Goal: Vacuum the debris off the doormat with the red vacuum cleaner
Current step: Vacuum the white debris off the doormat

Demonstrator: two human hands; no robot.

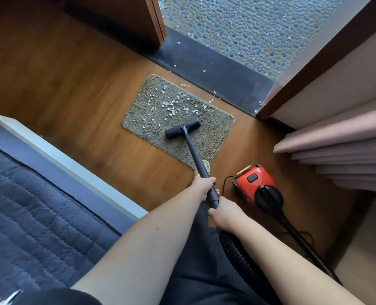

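Observation:
A grey-green doormat (213, 128) lies on the wooden floor before the doorway. White debris bits (171, 105) are scattered over its far half. The black floor nozzle (182, 128) rests on the mat's near middle, just behind the debris. Its dark wand (194, 155) runs back to me. My left hand (202, 187) grips the wand higher up, and my right hand (223, 213) grips its end where the ribbed hose (237, 256) starts. The red vacuum cleaner (254, 183) sits on the floor to the right of my hands.
A bed with a dark blue quilt (33, 216) fills the left. A black threshold (215, 71) with more white bits leads to a pebbled ground outside. Pink curtain folds (341, 146) hang at the right. A thin cord (225, 183) lies beside the vacuum.

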